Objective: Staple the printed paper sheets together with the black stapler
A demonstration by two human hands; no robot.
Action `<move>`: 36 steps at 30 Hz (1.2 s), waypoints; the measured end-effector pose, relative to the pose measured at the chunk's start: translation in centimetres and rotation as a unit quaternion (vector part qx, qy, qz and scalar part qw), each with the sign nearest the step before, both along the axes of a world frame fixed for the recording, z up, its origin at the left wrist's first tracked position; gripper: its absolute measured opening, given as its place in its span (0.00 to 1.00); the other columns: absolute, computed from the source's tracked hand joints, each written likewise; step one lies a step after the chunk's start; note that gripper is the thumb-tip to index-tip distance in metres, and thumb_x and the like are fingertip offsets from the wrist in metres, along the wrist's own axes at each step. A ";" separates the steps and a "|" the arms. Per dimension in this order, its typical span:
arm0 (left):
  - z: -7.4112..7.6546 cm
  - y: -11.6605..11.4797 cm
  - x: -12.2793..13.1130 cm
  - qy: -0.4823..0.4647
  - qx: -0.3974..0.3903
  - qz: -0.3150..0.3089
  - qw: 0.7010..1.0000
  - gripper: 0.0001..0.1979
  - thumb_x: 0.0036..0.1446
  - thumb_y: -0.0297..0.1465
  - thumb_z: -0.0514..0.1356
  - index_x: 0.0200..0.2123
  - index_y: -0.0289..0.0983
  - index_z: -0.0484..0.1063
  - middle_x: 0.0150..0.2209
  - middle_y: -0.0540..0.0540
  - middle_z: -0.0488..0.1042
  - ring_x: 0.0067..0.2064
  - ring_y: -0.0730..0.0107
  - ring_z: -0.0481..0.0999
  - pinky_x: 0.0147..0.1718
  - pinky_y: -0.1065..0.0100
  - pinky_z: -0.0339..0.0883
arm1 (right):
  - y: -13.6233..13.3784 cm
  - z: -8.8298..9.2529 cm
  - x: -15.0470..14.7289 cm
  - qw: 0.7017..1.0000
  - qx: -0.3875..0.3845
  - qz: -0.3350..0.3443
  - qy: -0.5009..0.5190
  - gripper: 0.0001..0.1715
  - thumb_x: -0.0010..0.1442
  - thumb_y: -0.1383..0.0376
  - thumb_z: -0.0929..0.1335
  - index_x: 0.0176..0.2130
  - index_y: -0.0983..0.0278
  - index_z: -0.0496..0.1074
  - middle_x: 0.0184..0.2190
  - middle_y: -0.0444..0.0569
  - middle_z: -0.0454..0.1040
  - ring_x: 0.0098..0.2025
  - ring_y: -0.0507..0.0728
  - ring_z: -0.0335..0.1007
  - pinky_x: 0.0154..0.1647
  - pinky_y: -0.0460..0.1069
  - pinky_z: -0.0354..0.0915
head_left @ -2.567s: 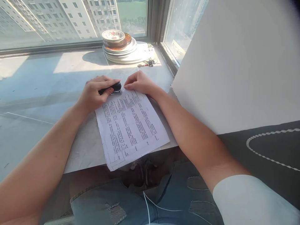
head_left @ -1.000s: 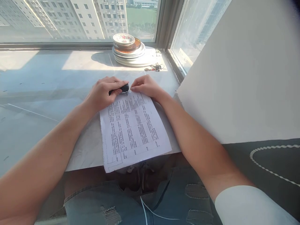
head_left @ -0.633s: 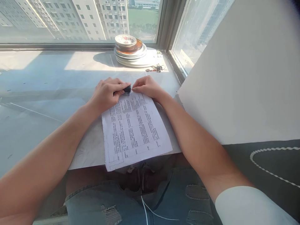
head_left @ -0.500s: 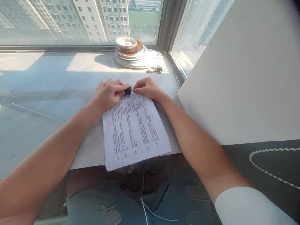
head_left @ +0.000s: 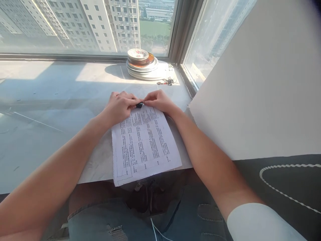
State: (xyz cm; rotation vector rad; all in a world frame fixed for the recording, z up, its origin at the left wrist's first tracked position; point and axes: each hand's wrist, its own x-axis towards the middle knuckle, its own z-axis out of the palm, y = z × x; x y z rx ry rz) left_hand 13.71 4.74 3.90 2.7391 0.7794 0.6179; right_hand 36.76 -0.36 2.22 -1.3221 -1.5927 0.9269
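Observation:
A printed sheet of paper [head_left: 144, 144] lies on the pale stone window ledge [head_left: 50, 100], its near end hanging over the ledge's front edge. My left hand [head_left: 120, 107] is curled over a small black stapler [head_left: 139, 104] at the sheet's far edge; only the stapler's tip shows. My right hand [head_left: 159, 100] rests on the paper's far right corner, its fingers pinched together and touching the stapler's tip.
A stack of plates [head_left: 142, 63] with a patterned bowl on top stands at the back of the ledge by the window. A bunch of keys [head_left: 167, 81] lies beside it. A white wall panel [head_left: 250, 83] rises at the right. My jeans-clad legs [head_left: 140, 221] are below the ledge.
My left hand has slid further over the stapler, hiding most of it, and my two hands have drawn together at the paper's far edge. The view has tilted slightly.

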 end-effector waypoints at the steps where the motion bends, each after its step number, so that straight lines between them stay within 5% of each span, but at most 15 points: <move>1: 0.0 0.0 -0.2 -0.014 0.002 0.007 1.000 0.22 0.67 0.29 0.55 0.59 0.53 0.78 0.49 0.46 0.81 0.51 0.53 0.74 0.58 0.44 0.58 | 0.0 0.0 0.0 1.000 -0.004 0.002 -0.001 0.09 0.55 0.61 0.76 0.33 0.64 0.79 0.32 0.50 0.78 0.38 0.58 0.74 0.41 0.53 0.72; 6: -0.4 0.7 -1.0 -0.085 0.018 0.054 0.995 0.24 0.66 0.30 0.57 0.63 0.50 0.74 0.49 0.45 0.81 0.50 0.54 0.76 0.53 0.51 0.66 | -0.2 0.2 0.1 1.000 -0.027 0.012 0.009 0.09 0.54 0.61 0.76 0.33 0.64 0.80 0.32 0.50 0.79 0.38 0.58 0.74 0.42 0.54 0.72; 12: -0.8 1.2 -0.8 -0.081 0.047 0.095 0.991 0.26 0.64 0.28 0.58 0.64 0.52 0.73 0.50 0.46 0.80 0.52 0.52 0.74 0.57 0.47 0.64 | -0.6 0.4 0.1 0.999 -0.026 0.038 0.019 0.11 0.55 0.58 0.75 0.34 0.63 0.80 0.33 0.49 0.80 0.38 0.58 0.75 0.42 0.54 0.72; 19: 0.5 -0.6 -1.2 -0.171 0.123 0.116 0.971 0.19 0.62 0.29 0.60 0.56 0.46 0.75 0.55 0.42 0.74 0.58 0.47 0.70 0.57 0.45 0.65 | -0.9 0.9 -0.3 0.992 0.101 0.061 0.037 0.09 0.59 0.57 0.74 0.35 0.61 0.80 0.37 0.47 0.80 0.42 0.57 0.75 0.47 0.54 0.72; 23: 0.9 -1.5 -1.3 -0.161 0.110 0.079 0.978 0.13 0.63 0.30 0.60 0.49 0.46 0.79 0.50 0.43 0.77 0.53 0.51 0.72 0.55 0.48 0.65 | -1.1 0.9 -0.4 0.986 0.148 0.050 0.056 0.08 0.59 0.56 0.75 0.34 0.58 0.81 0.34 0.46 0.80 0.39 0.57 0.74 0.44 0.54 0.72; 28: 0.5 -1.6 -1.0 -0.108 0.072 0.003 0.991 0.17 0.63 0.30 0.61 0.52 0.51 0.80 0.47 0.48 0.82 0.49 0.56 0.75 0.55 0.50 0.62 | -1.2 1.1 -0.6 0.985 0.160 0.042 0.048 0.09 0.59 0.55 0.75 0.33 0.58 0.81 0.32 0.46 0.80 0.38 0.56 0.73 0.42 0.54 0.72; 36: 0.3 -1.2 -1.0 -0.108 0.061 0.014 0.992 0.13 0.62 0.33 0.61 0.46 0.49 0.83 0.42 0.50 0.85 0.45 0.59 0.79 0.55 0.51 0.60 | -1.2 1.0 -0.4 0.983 0.167 0.046 0.056 0.07 0.60 0.58 0.74 0.33 0.59 0.80 0.33 0.46 0.80 0.39 0.57 0.74 0.44 0.54 0.72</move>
